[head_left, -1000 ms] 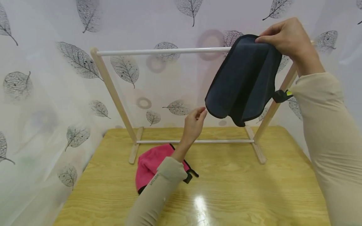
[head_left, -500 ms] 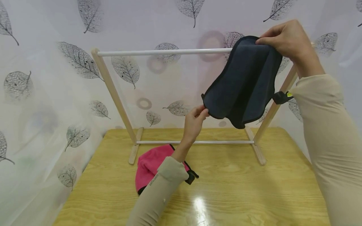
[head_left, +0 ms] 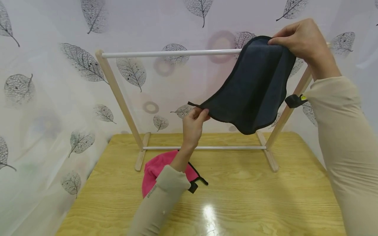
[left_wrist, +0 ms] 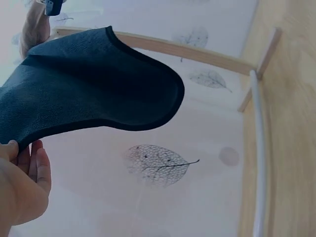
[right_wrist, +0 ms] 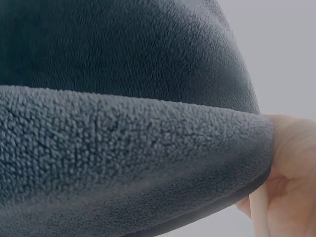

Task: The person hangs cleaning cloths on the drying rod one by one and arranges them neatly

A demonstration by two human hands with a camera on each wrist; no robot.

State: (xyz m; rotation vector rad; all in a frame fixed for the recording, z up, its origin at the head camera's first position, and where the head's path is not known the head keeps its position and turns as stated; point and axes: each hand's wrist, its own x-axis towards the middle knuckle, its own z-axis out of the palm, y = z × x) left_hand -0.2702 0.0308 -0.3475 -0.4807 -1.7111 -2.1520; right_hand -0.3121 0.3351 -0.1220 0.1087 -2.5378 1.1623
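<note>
A dark blue fleece cloth (head_left: 251, 85) with black edging hangs over the right part of the rack's top bar. My right hand (head_left: 304, 39) pinches its upper edge, thumb in front. At the lower left corner my left hand (head_left: 192, 126) pinches the edging, where a thin black strap (head_left: 193, 104) sticks out to the left. The left wrist view shows the cloth (left_wrist: 98, 79) spread out from my left thumb and fingers. Its fuzzy fold fills much of the right wrist view, with my right hand (right_wrist: 296, 168) behind the edge.
A wooden rack with a white top bar (head_left: 171, 53) stands on the wood-grain table (head_left: 242, 196). A pink fleece piece (head_left: 156, 167) with black trim lies under my left forearm. A black tab (head_left: 293, 101) shows by the right sleeve. Behind is a leaf-print curtain (head_left: 189, 19).
My left hand has closed on the cloth's lower left corner and drawn it out to the left, widening the cloth. The right hand stays almost in place.
</note>
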